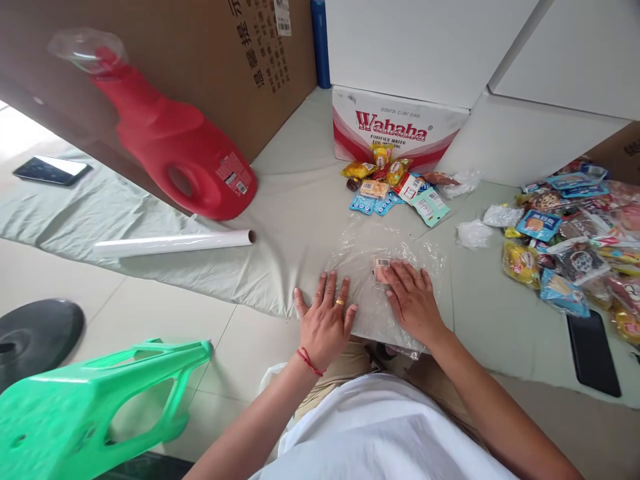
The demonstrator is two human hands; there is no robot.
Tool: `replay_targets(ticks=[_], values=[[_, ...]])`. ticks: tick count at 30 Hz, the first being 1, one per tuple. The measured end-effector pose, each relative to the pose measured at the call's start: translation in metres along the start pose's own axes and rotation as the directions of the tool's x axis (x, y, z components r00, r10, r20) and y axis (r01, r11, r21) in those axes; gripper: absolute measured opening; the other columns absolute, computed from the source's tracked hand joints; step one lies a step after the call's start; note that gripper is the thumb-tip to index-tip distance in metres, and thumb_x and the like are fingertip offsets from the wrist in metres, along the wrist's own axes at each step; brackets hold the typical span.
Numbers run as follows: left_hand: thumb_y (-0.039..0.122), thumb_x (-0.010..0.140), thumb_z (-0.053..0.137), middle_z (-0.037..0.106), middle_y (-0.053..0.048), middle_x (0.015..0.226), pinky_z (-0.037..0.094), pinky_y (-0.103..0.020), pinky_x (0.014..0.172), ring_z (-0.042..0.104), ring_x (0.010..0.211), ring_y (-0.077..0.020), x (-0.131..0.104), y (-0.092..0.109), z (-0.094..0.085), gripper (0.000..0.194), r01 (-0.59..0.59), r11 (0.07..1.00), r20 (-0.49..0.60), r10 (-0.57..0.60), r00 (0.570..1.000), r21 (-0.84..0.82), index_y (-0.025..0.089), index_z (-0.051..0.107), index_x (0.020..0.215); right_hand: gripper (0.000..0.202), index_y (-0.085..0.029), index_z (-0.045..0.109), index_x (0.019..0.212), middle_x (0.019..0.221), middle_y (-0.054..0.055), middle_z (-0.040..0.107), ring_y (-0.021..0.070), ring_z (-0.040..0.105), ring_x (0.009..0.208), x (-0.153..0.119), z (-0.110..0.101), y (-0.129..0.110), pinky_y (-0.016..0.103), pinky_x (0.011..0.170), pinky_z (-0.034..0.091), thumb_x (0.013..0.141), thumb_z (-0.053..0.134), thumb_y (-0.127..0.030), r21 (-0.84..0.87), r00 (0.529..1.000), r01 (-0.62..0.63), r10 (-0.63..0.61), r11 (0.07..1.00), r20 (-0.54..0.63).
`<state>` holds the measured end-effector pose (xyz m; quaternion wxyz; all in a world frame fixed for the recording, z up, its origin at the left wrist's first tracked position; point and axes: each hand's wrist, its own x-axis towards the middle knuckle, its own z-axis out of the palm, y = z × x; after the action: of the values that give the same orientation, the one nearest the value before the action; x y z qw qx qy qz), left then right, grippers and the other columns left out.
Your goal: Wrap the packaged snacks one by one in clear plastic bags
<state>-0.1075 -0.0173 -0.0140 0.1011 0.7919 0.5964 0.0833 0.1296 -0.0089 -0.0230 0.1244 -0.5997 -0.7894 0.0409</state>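
My left hand [327,317] lies flat with its fingers spread at the table's front edge, beside or on the left border of a sheet of clear plastic film [350,247]. My right hand [413,297] rests palm down on the sheet, fingers stretched out. Under its fingertips is a small pinkish snack packet [381,270] with a barcode, partly covered by the hand. The film is crinkled and spreads around the packet, with its front border hanging over the edge. To the left lies a white roll of film [175,244].
Several snack packets [374,189] sit before a Wahaha carton [395,127]. More wrapped snacks [575,233] are heaped at the right, near a black phone [593,353]. A red jug [180,147] stands at the left; a green stool [55,407] is on the floor.
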Motion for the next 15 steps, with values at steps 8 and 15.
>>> replay_targets(ticks=[8, 15], values=[[0.042, 0.106, 0.042, 0.038, -0.011, 0.169, 0.022, -0.071, 0.125, 0.032, 0.158, -0.0387, -0.030, -0.019, -0.020, 0.051, 0.022, 1.000, -0.049, -0.021, 0.999, 0.020, 0.029, 0.052, 0.154, 0.061, -0.022, 0.032, 0.166, 0.170, 0.015, 0.032, 0.0342, 0.029, 0.157, -0.008, -0.012, -0.018, 0.064, 0.125, 0.024, 0.107, 0.042, -0.035, 0.067, 0.995, -0.039, 0.044, 0.997, -0.086], [0.032, 0.107, 0.045, 0.053, -0.009, 0.160, 0.016, -0.052, 0.132, 0.039, 0.156, -0.0250, 0.019, -0.026, -0.034, 0.047, -0.408, 0.913, -0.200, 0.397, 0.896, -0.015, 0.025, 0.052, 0.153, 0.067, -0.019, 0.031, 0.166, 0.168, 0.010, 0.039, 0.0285, 0.036, 0.155, -0.079, -0.012, -0.022, 0.056, 0.127, 0.029, 0.106, 0.052, -0.040, 0.020, 0.969, 0.234, -0.235, 0.972, 0.082]])
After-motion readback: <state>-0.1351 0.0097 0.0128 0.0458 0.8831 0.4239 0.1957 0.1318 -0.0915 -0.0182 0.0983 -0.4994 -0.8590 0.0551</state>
